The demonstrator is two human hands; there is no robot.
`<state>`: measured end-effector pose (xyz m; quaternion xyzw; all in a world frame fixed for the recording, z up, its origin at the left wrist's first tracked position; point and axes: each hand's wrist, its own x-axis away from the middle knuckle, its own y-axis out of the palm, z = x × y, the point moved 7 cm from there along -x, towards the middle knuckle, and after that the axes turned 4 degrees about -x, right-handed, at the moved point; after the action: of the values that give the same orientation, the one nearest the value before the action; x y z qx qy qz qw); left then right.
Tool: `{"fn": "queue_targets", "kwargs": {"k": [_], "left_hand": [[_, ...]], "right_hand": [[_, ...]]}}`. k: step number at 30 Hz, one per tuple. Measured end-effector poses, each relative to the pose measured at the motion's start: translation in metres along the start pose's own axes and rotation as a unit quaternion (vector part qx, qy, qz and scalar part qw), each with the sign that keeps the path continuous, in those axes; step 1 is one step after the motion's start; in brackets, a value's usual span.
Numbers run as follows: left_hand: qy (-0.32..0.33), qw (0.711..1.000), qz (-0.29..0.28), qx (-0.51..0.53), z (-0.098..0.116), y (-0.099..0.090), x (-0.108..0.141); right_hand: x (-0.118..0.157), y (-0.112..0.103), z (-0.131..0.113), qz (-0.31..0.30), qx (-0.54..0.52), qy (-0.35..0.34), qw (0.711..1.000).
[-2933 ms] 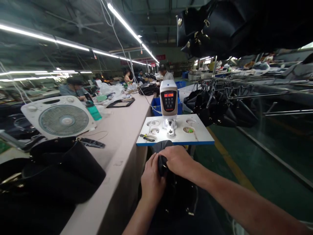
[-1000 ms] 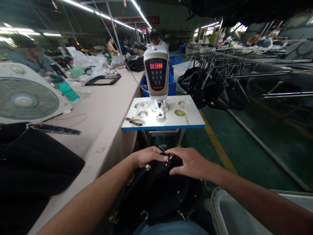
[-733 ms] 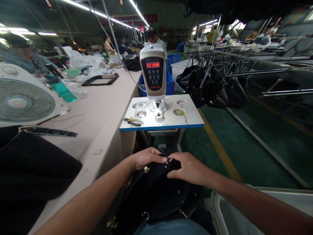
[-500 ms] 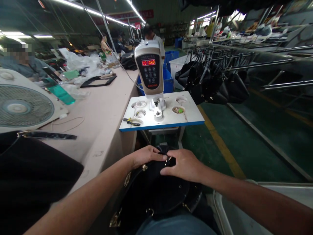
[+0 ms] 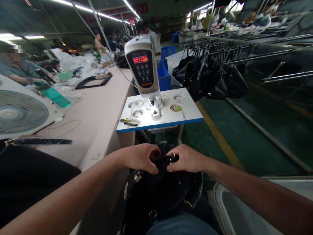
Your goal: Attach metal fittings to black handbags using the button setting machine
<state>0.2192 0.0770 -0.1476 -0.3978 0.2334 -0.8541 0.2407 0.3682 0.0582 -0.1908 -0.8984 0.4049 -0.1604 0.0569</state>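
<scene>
A black handbag (image 5: pixel 168 189) with gold-coloured rings and clasps lies on my lap. At its far edge, my left hand (image 5: pixel 144 158) grips the rim, thumb on the near side and fingers hidden behind. My right hand (image 5: pixel 186 159) closes on the same rim a little to the right, beside a gold ring (image 5: pixel 173 155). Ahead of both hands stands a white fastening machine (image 5: pixel 143 65) with a red digit display, mounted on a small white table (image 5: pixel 166 120). Pliers (image 5: pixel 128 122) with yellow and black handles lie on that table's left front.
To the left a long table (image 5: pixel 102 107) bears a white fan (image 5: pixel 22 107), a black bag (image 5: pixel 36 186) and plastic wrapping. Black bags (image 5: pixel 220 78) hang from metal rails on the right. Near my right forearm is a pale tub (image 5: pixel 222 209). Other people are in the background.
My left hand has shifted its hold, its thumb now lower on the near side of the rim. The bag's rim has turned slightly, and the camera view has shifted a little.
</scene>
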Motion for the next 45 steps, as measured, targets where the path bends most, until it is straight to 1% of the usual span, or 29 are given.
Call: {"fn": "queue_targets", "kwargs": {"k": [2,3,4,5,7,8,10,12,13,15,17,18,20,21,22,23,24,25,26,27,29,31,33,35,37,39,42,44,45], "left_hand": [[-0.013,0.991,0.070,-0.115,0.017,-0.007,0.014],[-0.025,0.984,0.097,-0.148,0.022,-0.007,0.021],[-0.039,0.980,0.115,-0.157,0.024,-0.004,0.027],[-0.054,0.981,0.124,-0.142,0.022,0.001,0.032],[-0.070,0.988,0.125,-0.059,0.012,0.010,0.036],[-0.066,0.991,0.117,-0.004,0.006,0.015,0.035],[-0.035,0.990,0.088,0.100,-0.003,0.019,0.026],[-0.011,0.981,0.063,0.183,-0.010,0.019,0.008],[-0.010,0.974,0.057,0.219,-0.013,0.018,-0.003],[-0.023,0.958,0.050,0.282,-0.018,0.017,-0.029],[-0.023,0.953,0.042,0.299,-0.016,0.012,-0.055],[-0.013,0.958,0.042,0.282,-0.011,0.006,-0.066],[0.015,0.976,0.068,0.207,0.005,-0.011,-0.080],[0.028,0.983,0.098,0.155,0.015,-0.021,-0.081],[0.038,0.985,0.139,0.094,0.026,-0.032,-0.079],[0.044,0.981,0.186,0.029,0.039,-0.040,-0.072],[0.051,0.970,0.236,-0.040,0.052,-0.045,-0.062],[0.061,0.952,0.278,-0.109,0.066,-0.045,-0.050],[0.076,0.933,0.308,-0.170,0.079,-0.039,-0.039],[0.097,0.914,0.326,-0.221,0.090,-0.029,-0.030],[0.123,0.893,0.324,-0.289,0.101,-0.001,-0.022],[0.137,0.881,0.324,-0.316,0.101,0.021,-0.025],[0.170,0.880,0.332,-0.293,0.095,0.034,-0.035],[0.222,0.892,0.324,-0.222,0.090,0.039,-0.048],[0.263,0.914,0.284,-0.123,0.083,0.039,-0.061],[0.271,0.935,0.227,-0.034,0.075,0.037,-0.074],[0.250,0.954,0.164,0.039,0.066,0.033,-0.084],[0.245,0.956,0.148,0.059,0.062,0.030,-0.086],[0.247,0.956,0.146,0.065,0.061,0.028,-0.086]], "right_hand": [[-0.002,-0.004,0.003,-0.046,-0.058,0.007,0.997],[-0.002,-0.007,0.005,-0.064,-0.078,0.011,0.995],[-0.002,-0.008,0.005,-0.081,-0.090,0.014,0.993],[-0.002,-0.008,0.006,-0.100,-0.094,0.016,0.990],[-0.001,-0.007,0.005,-0.143,-0.086,0.008,0.986],[0.000,-0.005,0.003,-0.167,-0.079,-0.003,0.983],[0.002,-0.002,-0.003,-0.205,-0.071,-0.040,0.975],[0.004,-0.003,-0.008,-0.218,-0.075,-0.075,0.970],[0.005,-0.005,-0.008,-0.213,-0.078,-0.085,0.970],[0.007,-0.014,-0.001,-0.174,-0.094,-0.083,0.977],[0.011,-0.027,0.011,-0.112,-0.123,-0.064,0.984],[0.013,-0.035,0.018,-0.077,-0.149,-0.052,0.984],[0.018,-0.051,0.031,-0.012,-0.216,-0.021,0.976],[0.020,-0.059,0.038,0.017,-0.252,-0.005,0.968],[0.022,-0.066,0.044,0.042,-0.287,0.009,0.957],[0.024,-0.072,0.048,0.060,-0.317,0.019,0.946],[0.025,-0.076,0.051,0.071,-0.341,0.024,0.937],[0.027,-0.080,0.053,0.076,-0.359,0.022,0.930],[0.028,-0.083,0.054,0.076,-0.374,0.015,0.924],[0.030,-0.085,0.054,0.074,-0.387,0.005,0.919],[0.036,-0.087,0.055,0.070,-0.402,-0.014,0.913],[0.043,-0.087,0.058,0.071,-0.402,-0.030,0.913],[0.050,-0.084,0.062,0.072,-0.389,-0.045,0.917],[0.055,-0.080,0.068,0.071,-0.375,-0.057,0.922],[0.059,-0.076,0.074,0.077,-0.359,-0.061,0.928],[0.062,-0.076,0.078,0.100,-0.323,-0.070,0.939],[0.068,-0.081,0.072,0.139,-0.191,-0.097,0.967],[0.072,-0.085,0.062,0.163,-0.064,-0.098,0.980],[0.074,-0.089,0.056,0.182,0.010,-0.094,0.979]]}}
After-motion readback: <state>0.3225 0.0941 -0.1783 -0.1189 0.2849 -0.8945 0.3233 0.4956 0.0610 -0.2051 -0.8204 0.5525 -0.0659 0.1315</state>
